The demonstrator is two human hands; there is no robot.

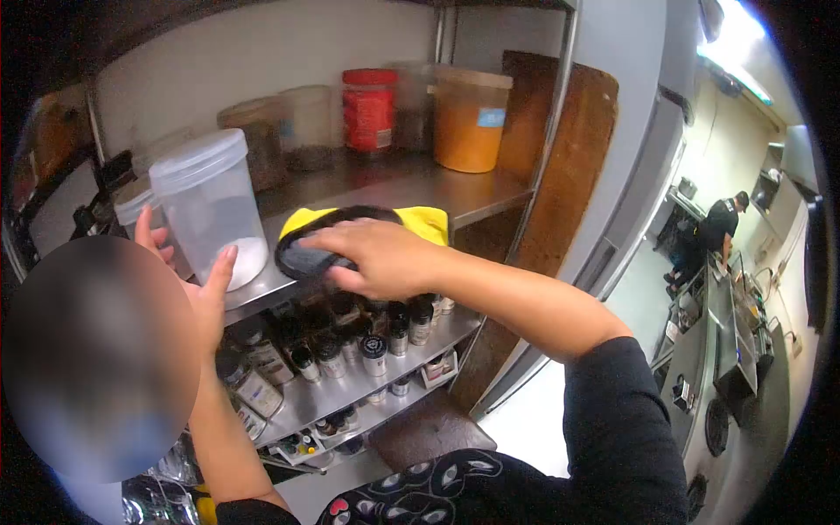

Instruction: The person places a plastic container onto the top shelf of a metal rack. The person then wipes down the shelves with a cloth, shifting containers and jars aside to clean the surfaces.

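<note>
A clear plastic tub (206,201) with a translucent lid stands at the shelf's front edge, white powder in its bottom. My left hand (203,293) wraps its lower side, thumb in front and fingers round the far left side. My right hand (385,258) lies over a yellow-and-black item (306,229) on the same shelf, fingers stretched out across its dark, rounded part. What kind of thing this item is, I cannot make out. A large blurred patch covers the left of the view, beside my left forearm.
On the metal shelf (350,171) stand a red-lidded tub (369,112), an orange-filled tub (471,122) and hazy clear containers. Several spice jars (374,354) fill the shelf below. A brown board (569,149) leans at the right. Far off, a person (722,223) bends over a counter.
</note>
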